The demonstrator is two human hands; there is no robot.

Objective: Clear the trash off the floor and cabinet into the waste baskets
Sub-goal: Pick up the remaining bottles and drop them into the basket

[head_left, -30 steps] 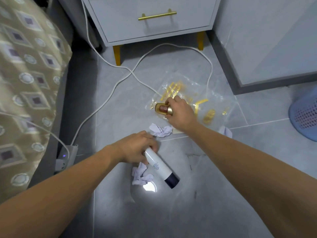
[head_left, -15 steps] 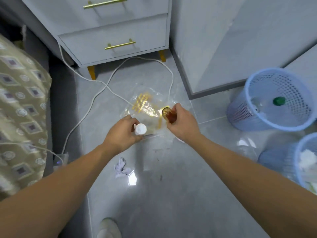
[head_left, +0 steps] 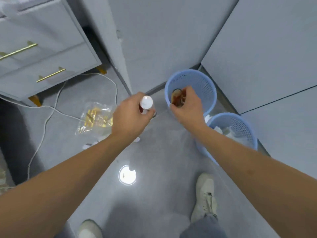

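Observation:
My left hand (head_left: pixel 131 115) grips a white tube-shaped bottle (head_left: pixel 146 102), seen end-on, above the floor left of the baskets. My right hand (head_left: pixel 187 104) holds a small amber bottle (head_left: pixel 176 98) over the near rim of the far blue waste basket (head_left: pixel 204 83). A second blue waste basket (head_left: pixel 240 124) with white paper inside stands nearer, at my right forearm. On the floor lie a clear plastic bag with gold print (head_left: pixel 96 117) and crumpled white tissues (head_left: pixel 89 145).
A grey drawer cabinet with gold handles (head_left: pixel 42 66) stands at the upper left, with a white cable (head_left: pixel 51 107) looping across the floor before it. Grey wardrobe panels (head_left: pixel 257 48) rise behind the baskets. My shoes (head_left: pixel 205 194) are at the bottom.
I have stood up and turned right toward the baskets. Both hands lifted their bottles off the floor, and my right hand moved over the far basket.

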